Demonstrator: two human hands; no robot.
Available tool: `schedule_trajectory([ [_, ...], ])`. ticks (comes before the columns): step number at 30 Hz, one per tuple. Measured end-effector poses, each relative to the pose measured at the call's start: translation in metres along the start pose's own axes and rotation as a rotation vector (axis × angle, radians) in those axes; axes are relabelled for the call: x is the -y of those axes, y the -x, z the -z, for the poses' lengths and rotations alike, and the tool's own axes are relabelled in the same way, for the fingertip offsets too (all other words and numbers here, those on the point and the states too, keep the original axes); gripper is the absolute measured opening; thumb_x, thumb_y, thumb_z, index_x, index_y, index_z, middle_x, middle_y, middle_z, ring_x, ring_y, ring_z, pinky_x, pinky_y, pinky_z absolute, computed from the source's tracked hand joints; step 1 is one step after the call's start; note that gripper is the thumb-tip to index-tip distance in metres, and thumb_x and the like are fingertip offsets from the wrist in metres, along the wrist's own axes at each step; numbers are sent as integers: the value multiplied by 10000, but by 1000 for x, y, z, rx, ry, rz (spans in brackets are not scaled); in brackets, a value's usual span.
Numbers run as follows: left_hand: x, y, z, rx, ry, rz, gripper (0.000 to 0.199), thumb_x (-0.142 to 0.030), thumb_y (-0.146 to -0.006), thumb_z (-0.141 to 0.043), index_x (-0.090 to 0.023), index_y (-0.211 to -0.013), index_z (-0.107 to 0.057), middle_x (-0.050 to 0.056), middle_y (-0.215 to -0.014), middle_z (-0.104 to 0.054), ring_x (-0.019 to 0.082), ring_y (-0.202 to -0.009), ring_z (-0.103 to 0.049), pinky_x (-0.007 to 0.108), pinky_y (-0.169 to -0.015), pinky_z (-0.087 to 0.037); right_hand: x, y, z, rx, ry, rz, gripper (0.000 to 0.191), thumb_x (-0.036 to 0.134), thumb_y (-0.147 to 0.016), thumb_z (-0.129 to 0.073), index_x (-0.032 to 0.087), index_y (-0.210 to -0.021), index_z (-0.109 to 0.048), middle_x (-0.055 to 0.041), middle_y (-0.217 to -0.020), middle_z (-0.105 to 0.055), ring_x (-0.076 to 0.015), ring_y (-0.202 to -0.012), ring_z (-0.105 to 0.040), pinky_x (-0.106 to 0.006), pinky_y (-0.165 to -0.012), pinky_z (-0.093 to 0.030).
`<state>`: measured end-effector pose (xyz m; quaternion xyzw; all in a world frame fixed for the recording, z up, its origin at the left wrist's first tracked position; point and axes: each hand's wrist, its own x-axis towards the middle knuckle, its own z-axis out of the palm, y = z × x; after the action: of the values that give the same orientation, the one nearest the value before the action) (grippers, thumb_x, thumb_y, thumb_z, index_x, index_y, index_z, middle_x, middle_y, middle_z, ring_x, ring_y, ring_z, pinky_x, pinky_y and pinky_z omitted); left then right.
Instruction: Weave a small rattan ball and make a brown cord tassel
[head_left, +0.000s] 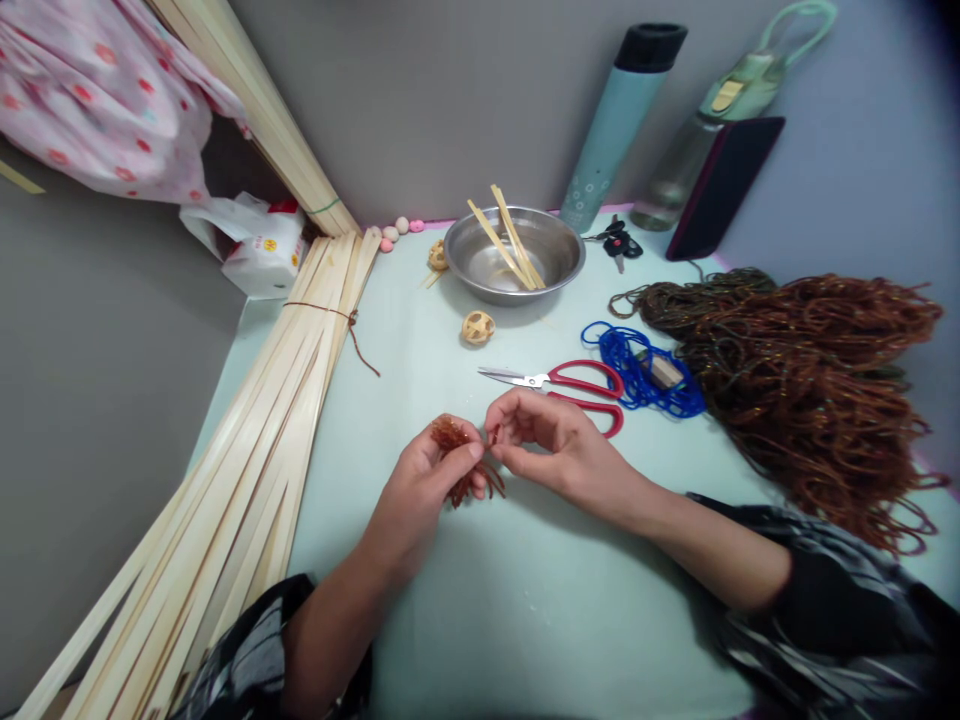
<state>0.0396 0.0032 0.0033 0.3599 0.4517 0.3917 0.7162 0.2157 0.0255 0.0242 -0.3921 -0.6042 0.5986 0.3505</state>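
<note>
My left hand (pixel 435 470) is closed around a small bundle of reddish-brown cord (pixel 448 432), whose loose ends hang out below the fingers. Close beside it, my right hand (pixel 544 440) pinches a short piece of the same brown cord (pixel 493 437) between thumb and fingers. The two hands almost meet above the pale green tabletop. Just beyond the right hand lie scissors with red handles (pixel 585 378), their blades pointing left. A small woven ball (pixel 478 328) of pale strips sits farther back.
A steel bowl (pixel 457 262) holds several pale strips. Long flat strips (pixel 277 400), tied with cord, lie along the left. Blue cord (pixel 622 365) and a large heap of brown cord (pixel 810 380) lie right. A teal flask (pixel 619 130), a bottle (pixel 679 165), a phone (pixel 724 190) and keys (pixel 619 240) stand behind.
</note>
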Motion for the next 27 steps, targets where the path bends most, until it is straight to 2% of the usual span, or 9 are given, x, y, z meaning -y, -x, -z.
schedule_trajectory([
  [3, -2, 0, -1, 27, -22, -4, 191, -338, -861, -697, -190, -848, -577, -37, -607, -584, 91, -551, -522, 227, -537, -310, 0, 0, 0, -5, -22, -10, 111, 143, -842, -662, 179, -911, -583, 2, -796, -609, -125, -716, -564, -263, -689, -460],
  [9, -8, 1, -2, -8, 108, -4, 156, -274, -859, -688, -177, -802, -580, -42, -718, -557, 72, -585, -534, 219, -615, -431, -4, -1, 0, -2, -50, -21, 141, 142, -827, -677, 177, -918, -575, 4, -821, -586, -121, -732, -531, -257, -694, -438],
  [15, -8, 3, -4, 19, 185, -29, 141, -269, -880, -687, -183, -840, -583, -32, -803, -602, 60, -553, -516, 210, -572, -457, -4, 0, -1, -10, -60, -34, 165, 202, -833, -715, 186, -880, -557, 5, -810, -595, -124, -720, -528, -263, -685, -430],
  [18, -8, 4, -4, 5, 207, -76, 149, -273, -883, -696, -198, -869, -568, -8, -958, -673, 54, -574, -526, 213, -608, -476, -3, 0, -1, -5, -92, -53, 186, 250, -848, -717, 192, -868, -541, 6, -793, -596, -128, -707, -543, -274, -681, -439],
  [21, -7, 4, -4, -41, 152, -128, 136, -272, -898, -681, -201, -868, -570, 17, -1142, -673, 54, -618, -541, 228, -658, -488, -5, -1, -1, -27, -145, -71, 222, 271, -829, -745, 196, -856, -538, 12, -780, -586, -124, -692, -541, -268, -664, -436],
  [23, -5, 4, -3, -56, 91, -144, 119, -272, -906, -668, -197, -870, -583, 14, -1094, -662, 62, -633, -551, 237, -672, -485, -6, -2, 0, -54, -174, -77, 262, 275, -794, -786, 195, -856, -545, 15, -779, -582, -118, -688, -530, -257, -649, -426],
  [27, -1, 3, -3, -23, 20, -132, 146, -283, -873, -709, -192, -883, -596, -16, -847, -602, 96, -655, -571, 252, -680, -477, -5, -3, -1, -70, -191, -82, 305, 296, -765, -820, 197, -851, -545, 9, -789, -594, -118, -685, -531, -254, -634, -427],
])
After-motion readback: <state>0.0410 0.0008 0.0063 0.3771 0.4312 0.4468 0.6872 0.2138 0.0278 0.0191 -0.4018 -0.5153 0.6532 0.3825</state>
